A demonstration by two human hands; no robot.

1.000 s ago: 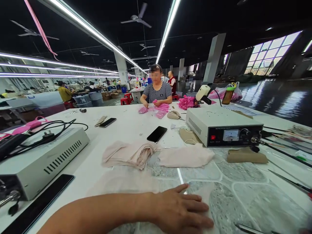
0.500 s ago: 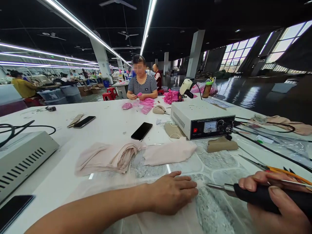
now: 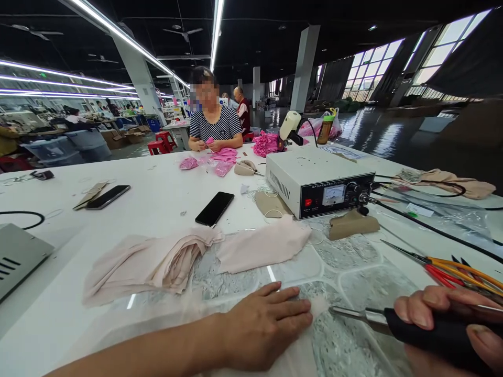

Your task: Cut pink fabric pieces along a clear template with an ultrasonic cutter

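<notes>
My left hand (image 3: 267, 324) lies flat, fingers spread, on thin pale pink fabric (image 3: 298, 358) over a marbled mat (image 3: 346, 337). At the right, my right hand (image 3: 444, 330) grips the black handle of a metal-tipped tool (image 3: 432, 327). Its tip points left, close to a small edge of fabric beyond my left fingertips; whether it touches cannot be made out. Behind my left hand are a folded stack of pale pink fabric (image 3: 145, 262) and a separate pale pink piece (image 3: 263, 244).
A control box (image 3: 318, 180) with a cable stands behind the mat. Orange-handled scissors (image 3: 459, 267) lie near my right hand. Phones (image 3: 215, 208) rest on the white table (image 3: 157, 209). Across it sits a person (image 3: 216, 125) handling pink material.
The view has shifted, so the table items appear further left. My left hand stays flat on the fabric, and my right hand still holds the tool, with its tip near the fabric edge.
</notes>
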